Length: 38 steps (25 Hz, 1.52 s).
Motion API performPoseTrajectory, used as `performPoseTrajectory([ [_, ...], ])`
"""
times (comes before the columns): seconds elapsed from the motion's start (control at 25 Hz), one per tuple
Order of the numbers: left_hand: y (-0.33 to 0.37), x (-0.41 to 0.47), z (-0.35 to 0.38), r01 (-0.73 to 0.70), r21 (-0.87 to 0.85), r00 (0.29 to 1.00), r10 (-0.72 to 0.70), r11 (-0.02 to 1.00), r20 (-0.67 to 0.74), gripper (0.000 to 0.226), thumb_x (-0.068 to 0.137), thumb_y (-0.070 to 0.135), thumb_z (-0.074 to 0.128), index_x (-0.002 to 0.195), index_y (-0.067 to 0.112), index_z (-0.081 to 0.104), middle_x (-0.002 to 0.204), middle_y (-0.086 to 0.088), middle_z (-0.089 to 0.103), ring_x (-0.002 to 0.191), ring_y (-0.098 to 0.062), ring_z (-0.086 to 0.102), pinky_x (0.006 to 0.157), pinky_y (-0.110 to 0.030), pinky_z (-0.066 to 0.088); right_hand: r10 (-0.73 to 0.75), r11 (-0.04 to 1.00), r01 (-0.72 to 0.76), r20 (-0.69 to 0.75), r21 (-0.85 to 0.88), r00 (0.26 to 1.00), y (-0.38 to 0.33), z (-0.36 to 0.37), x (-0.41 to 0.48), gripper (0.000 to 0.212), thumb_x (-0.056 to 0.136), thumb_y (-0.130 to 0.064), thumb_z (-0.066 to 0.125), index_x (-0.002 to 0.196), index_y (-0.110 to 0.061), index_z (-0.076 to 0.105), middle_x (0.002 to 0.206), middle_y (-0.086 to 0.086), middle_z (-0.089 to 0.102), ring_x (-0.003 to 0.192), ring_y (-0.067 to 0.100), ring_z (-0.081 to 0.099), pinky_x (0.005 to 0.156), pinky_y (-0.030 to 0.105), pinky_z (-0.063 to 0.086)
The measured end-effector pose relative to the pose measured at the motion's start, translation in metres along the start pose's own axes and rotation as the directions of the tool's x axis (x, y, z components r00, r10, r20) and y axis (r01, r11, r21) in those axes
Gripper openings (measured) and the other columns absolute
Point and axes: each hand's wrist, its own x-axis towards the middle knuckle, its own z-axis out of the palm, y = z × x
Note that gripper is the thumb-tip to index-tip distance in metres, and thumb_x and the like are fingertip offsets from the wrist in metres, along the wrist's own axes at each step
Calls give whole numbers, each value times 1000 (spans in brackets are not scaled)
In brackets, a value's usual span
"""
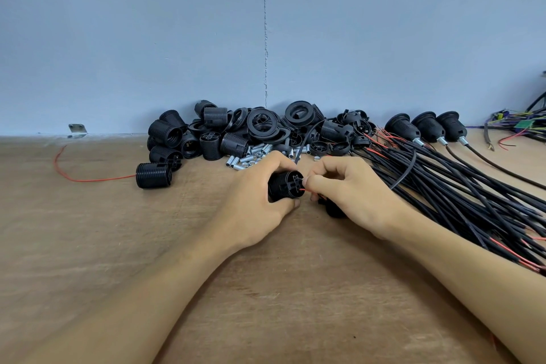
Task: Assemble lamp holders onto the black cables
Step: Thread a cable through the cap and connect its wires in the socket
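My left hand (260, 195) grips a black threaded lamp holder (283, 186) lying on its side just above the wooden table (118, 245), its terminal end facing right. My right hand (345, 189) pinches a thin red wire (305, 190) at that terminal end. A black cable (407, 168) arcs from behind my right hand toward the bundle of black cables (461, 201) on the right. A black part (335, 211) sits partly hidden under my right hand.
A heap of black lamp holder bodies and rings (251, 133) lies against the blue wall, with small metal threaded tubes (251, 156) in front. One holder with a red wire (153, 176) lies to the left. Three assembled holders (425, 128) stand at the back right.
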Motion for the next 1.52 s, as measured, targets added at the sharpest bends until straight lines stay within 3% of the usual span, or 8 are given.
performPoseTrajectory([
  [0.16,2,-1,0,-67,119,997,70,991,-23,35,78,7,78,101,30,64,92,13,67,91,-9,63,80,-31,48,-6,1000,5,-28,-30,1000,0,2,-1,12,84,-17,69,73,-14,67,70,4,68,55,3,51,54,14,40],
  [0.4,3,-2,1,-126,222,989,141,967,-51,36,76,2,74,104,23,68,95,13,66,94,-10,59,84,-26,45,-127,982,113,-87,-151,988,-5,5,-6,12,84,-12,70,73,-13,68,72,-2,64,57,0,51,57,12,38],
  [0.64,5,-3,0,-174,255,981,189,951,-35,42,75,0,71,109,25,70,103,17,68,101,-2,58,90,-11,40,-64,991,68,43,-119,997,-5,-1,-2,17,87,-13,69,74,-5,63,61,-9,53,53,1,43,52,12,35],
  [0.88,7,-2,0,-180,252,980,195,951,-34,37,78,0,72,107,23,70,102,14,69,101,-5,61,89,-21,45,-33,999,32,81,2,996,-2,-3,-1,22,92,-22,65,77,-5,64,73,18,60,62,11,49,58,23,39],
  [1.16,6,-3,-1,0,109,998,8,994,-69,41,79,12,80,106,34,60,98,23,71,93,1,65,79,-9,44,-81,996,79,-63,-29,995,4,0,-1,10,91,-23,70,81,-25,70,69,2,66,61,8,53,60,21,42],
  [1.4,6,-4,0,7,124,1000,-4,992,-24,31,81,13,80,101,30,63,86,13,71,82,-9,65,74,-29,49,-164,978,153,-65,-142,984,3,2,-3,15,90,-12,68,76,-16,68,61,-9,54,48,-1,48,49,8,33],
  [1.52,6,-3,-1,-27,186,999,33,982,-25,32,80,12,79,106,28,69,94,11,70,91,-8,63,82,-27,48,-202,960,188,-48,-208,978,1,0,-4,15,90,-15,68,75,-16,67,63,-5,56,47,0,45,49,9,32],
])
